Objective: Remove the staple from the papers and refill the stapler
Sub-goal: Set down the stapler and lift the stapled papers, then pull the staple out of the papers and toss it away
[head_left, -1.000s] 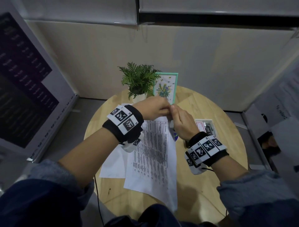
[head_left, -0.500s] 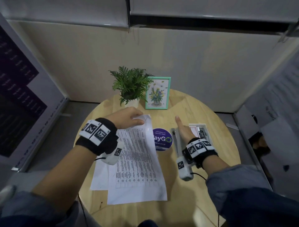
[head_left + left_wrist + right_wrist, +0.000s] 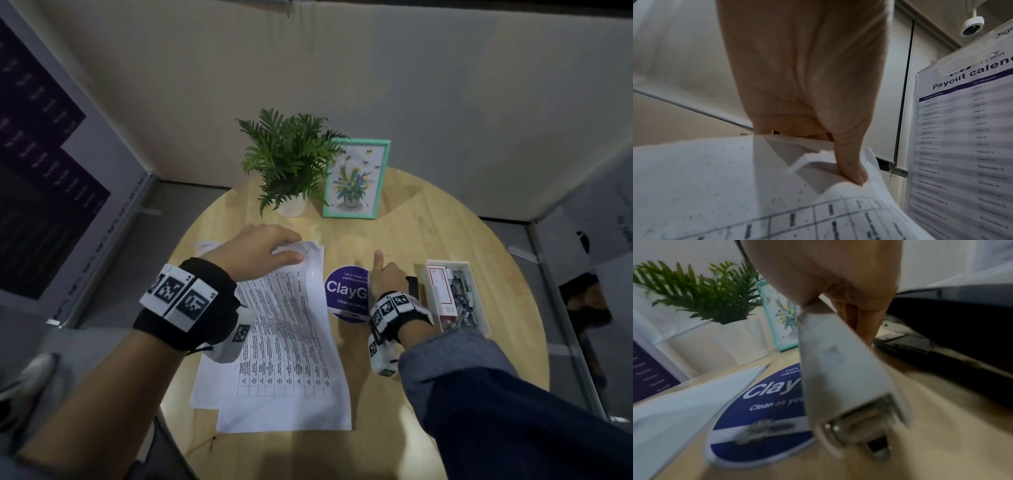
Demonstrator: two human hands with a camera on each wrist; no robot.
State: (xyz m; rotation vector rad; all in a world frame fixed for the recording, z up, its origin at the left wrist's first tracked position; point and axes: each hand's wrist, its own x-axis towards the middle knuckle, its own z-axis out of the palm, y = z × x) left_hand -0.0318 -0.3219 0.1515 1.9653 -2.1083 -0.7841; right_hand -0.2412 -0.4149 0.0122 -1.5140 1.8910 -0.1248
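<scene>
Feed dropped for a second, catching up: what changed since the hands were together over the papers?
The hands parted. The left hand lowered the papers to the table, still pinching the top corner. The right hand carried the grey staple remover right, beside the black stapler. Plant, picture frame and staple tray stayed put.

Left hand (image 3: 255, 248) reaching forward, thumb (image 3: 851, 170) pinching down, right hand (image 3: 385, 275) lower and near the body, thumb sticking up, fingers curled, both wrists wearing bands
</scene>
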